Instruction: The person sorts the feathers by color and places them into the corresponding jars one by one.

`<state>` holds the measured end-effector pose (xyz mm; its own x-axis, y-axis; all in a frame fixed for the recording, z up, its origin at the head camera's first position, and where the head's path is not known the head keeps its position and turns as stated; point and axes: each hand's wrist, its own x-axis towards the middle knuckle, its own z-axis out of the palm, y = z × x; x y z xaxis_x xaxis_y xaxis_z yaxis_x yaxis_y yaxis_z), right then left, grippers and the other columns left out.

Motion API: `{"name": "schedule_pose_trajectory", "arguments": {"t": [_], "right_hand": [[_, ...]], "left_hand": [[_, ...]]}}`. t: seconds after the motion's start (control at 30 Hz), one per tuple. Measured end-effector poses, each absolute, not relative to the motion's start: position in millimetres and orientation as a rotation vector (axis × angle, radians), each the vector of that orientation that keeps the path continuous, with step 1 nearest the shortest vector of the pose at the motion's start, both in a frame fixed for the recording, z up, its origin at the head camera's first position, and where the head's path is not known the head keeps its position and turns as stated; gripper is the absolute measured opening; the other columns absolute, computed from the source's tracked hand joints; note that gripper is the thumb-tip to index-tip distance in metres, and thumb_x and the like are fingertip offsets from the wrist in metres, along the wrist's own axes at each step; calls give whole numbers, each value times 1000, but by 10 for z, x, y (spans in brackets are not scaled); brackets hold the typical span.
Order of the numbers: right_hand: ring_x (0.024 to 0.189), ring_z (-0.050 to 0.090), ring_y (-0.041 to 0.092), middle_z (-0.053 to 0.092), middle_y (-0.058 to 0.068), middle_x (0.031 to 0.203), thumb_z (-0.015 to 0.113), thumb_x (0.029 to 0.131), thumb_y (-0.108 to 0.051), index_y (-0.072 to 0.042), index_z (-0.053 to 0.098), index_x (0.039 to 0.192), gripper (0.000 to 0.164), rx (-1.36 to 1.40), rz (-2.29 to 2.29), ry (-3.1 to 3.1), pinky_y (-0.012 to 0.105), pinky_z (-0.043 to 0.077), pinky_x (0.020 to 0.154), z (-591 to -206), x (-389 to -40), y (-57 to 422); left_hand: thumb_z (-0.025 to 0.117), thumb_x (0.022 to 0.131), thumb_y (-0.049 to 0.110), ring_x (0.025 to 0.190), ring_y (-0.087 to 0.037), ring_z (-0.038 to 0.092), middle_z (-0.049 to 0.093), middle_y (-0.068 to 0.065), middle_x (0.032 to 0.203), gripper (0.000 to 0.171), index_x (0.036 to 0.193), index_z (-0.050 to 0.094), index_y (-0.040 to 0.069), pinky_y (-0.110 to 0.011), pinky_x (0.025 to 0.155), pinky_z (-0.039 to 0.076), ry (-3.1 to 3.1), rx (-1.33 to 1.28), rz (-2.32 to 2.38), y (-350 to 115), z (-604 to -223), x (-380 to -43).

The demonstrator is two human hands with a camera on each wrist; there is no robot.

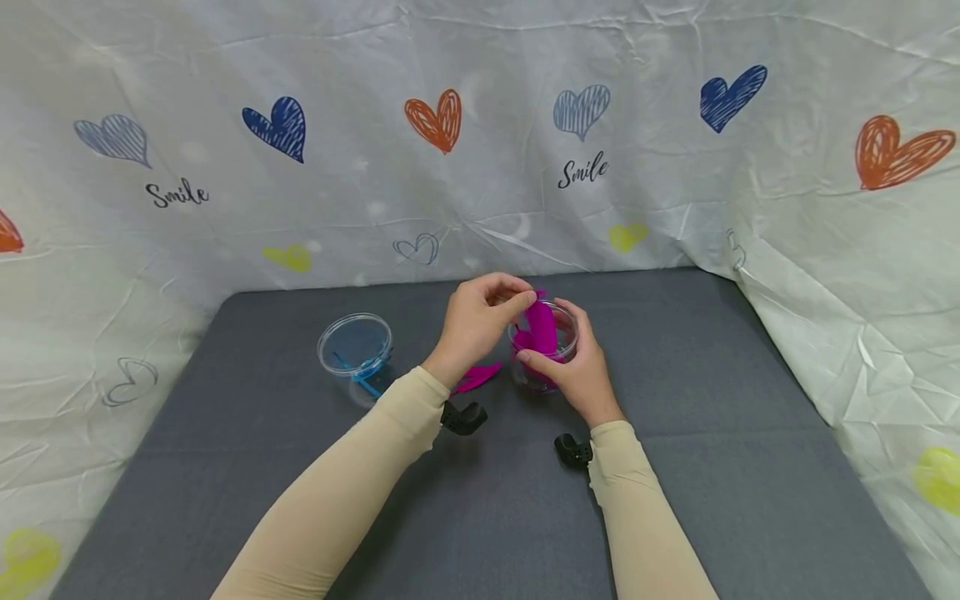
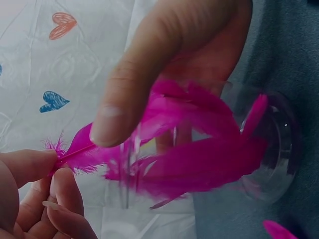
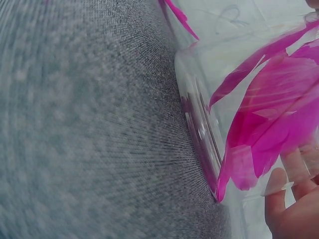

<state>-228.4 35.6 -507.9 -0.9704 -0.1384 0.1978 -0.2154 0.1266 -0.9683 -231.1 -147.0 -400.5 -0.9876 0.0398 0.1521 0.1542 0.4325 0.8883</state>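
Note:
My left hand [image 1: 480, 321] pinches the quill end of a magenta feather [image 2: 82, 152] between thumb and finger, just above the mouth of a clear round jar [image 2: 288, 149]. The vane of this feather reaches down into the jar. More magenta feathers [image 2: 209, 167] stand inside, seen through the clear wall. My right hand [image 1: 581, 362] grips the jar from its right side, with the thumb at the near side of the rim. The jar stands upright on the dark grey cloth. One loose magenta feather [image 1: 477, 378] lies on the cloth left of it, partly behind my left wrist.
To the left stands a second clear jar [image 1: 354, 317] with thin blue pieces [image 1: 366, 383] in it, partly overlapped by my left forearm. The grey cloth [image 1: 300, 467] covers the table. Behind hangs a white curtain [image 1: 495, 192] printed with hearts.

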Motion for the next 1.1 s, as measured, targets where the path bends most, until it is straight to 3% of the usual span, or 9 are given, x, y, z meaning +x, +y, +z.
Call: {"name": "schedule_pose_trajectory", "arguments": {"t": [0.13, 0.33, 0.47, 0.67, 0.93, 1.1], "right_hand": [[146, 52, 16, 55, -8, 158, 92, 86, -44, -37, 40, 160, 90, 372, 2007, -2304, 49, 54, 116, -5087, -2286, 347], [145, 54, 19, 55, -6, 159, 92, 86, -43, -28, 39, 164, 95, 383, 2014, -2300, 51, 54, 116, -5095, -2281, 340], [142, 55, 20, 56, -7, 157, 92, 85, -44, -32, 39, 163, 95, 365, 2007, -2311, 51, 56, 114, -5096, -2275, 336], [147, 52, 19, 55, -8, 158, 91, 87, -46, -38, 40, 160, 90, 371, 2011, -2310, 52, 54, 116, -5098, -2266, 337], [151, 50, 20, 56, 6, 160, 91, 87, -45, -32, 40, 162, 91, 391, 1992, -2301, 56, 48, 122, -5091, -2284, 347], [150, 50, 20, 56, 7, 160, 90, 88, -44, -28, 39, 163, 92, 386, 1992, -2304, 56, 48, 121, -5085, -2291, 340]], "left_hand": [[78, 101, 35, 90, -33, 76, 78, 1, 97, 15, 110, 80, 23, -35, 75, 62, -2581, -204, -1587, -1457, -4051, -2309], [78, 102, 34, 86, -24, 75, 79, 3, 98, 14, 109, 81, 22, -34, 77, 63, -2597, -250, -1565, -1454, -4092, -2301], [79, 100, 34, 84, -17, 72, 79, 5, 101, 15, 111, 81, 23, -33, 75, 63, -2619, -256, -1538, -1461, -4098, -2287], [80, 99, 36, 86, -16, 71, 81, 7, 107, 21, 117, 83, 25, -32, 72, 64, -2659, -286, -1495, -1476, -4114, -2262], [78, 101, 35, 83, -14, 70, 79, 6, 108, 18, 114, 84, 25, -33, 72, 62, -2662, -294, -1362, -1508, -4139, -2264], [76, 102, 39, 84, -14, 70, 79, 7, 109, 19, 114, 83, 26, -33, 72, 63, -2648, -262, -1359, -1543, -4141, -2265]]}}
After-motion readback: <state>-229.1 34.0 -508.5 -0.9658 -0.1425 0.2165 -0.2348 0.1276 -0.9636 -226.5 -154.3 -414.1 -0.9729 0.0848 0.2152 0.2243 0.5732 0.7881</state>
